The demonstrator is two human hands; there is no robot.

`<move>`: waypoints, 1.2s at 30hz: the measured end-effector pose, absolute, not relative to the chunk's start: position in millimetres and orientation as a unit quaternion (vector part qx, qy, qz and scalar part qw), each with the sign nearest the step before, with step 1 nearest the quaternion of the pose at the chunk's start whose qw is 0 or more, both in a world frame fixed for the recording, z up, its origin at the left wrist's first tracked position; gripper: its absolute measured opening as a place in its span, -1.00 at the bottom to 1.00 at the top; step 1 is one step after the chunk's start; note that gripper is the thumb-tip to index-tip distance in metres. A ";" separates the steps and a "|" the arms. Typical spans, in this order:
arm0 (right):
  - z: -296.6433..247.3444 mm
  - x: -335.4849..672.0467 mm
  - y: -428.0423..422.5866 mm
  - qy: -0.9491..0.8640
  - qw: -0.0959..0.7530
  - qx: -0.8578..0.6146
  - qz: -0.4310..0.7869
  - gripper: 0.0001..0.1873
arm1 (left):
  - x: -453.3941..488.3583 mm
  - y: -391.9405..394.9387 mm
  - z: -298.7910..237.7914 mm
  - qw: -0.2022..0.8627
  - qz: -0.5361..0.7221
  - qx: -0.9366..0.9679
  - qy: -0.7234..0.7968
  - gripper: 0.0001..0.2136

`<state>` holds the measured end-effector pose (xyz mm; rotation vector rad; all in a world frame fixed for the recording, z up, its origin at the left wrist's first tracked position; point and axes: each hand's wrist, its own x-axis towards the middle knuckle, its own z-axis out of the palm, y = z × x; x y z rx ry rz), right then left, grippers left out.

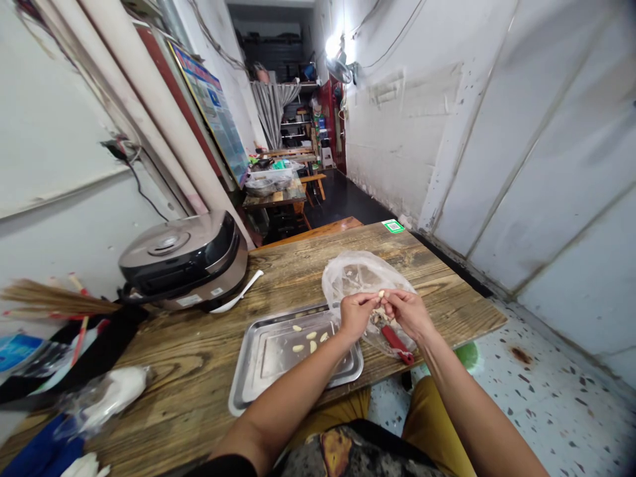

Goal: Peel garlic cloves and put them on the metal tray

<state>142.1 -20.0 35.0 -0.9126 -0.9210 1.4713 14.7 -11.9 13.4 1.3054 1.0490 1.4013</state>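
A small pale garlic clove [381, 293] is pinched between the fingertips of my left hand [358, 314] and my right hand [406, 314]. Both hands are closed around it, above a clear plastic bag [350, 271] spread on the table. Inside the bag, below my hands, lie bits that look like garlic skins [378, 318]. A tool with a red handle [397, 343] rests on the bag's near side; its other end is hard to make out. Left of the bag, a metal tray [268, 351] holds several peeled cloves [298, 348], and my left forearm crosses over its right part.
On the wooden table [199, 377], a rice cooker [183, 258] stands at the back left beside a white spoon [238, 293]. Chopsticks [54, 298] and a plastic-wrapped white bundle [114, 394] are at far left. A green code card [393, 226] lies at the far edge.
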 end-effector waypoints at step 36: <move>31.8 141.3 -15.9 -0.398 0.557 -0.426 0.591 -0.76 | 18.3 -13.0 22.0 0.607 0.545 0.430 0.387 -0.72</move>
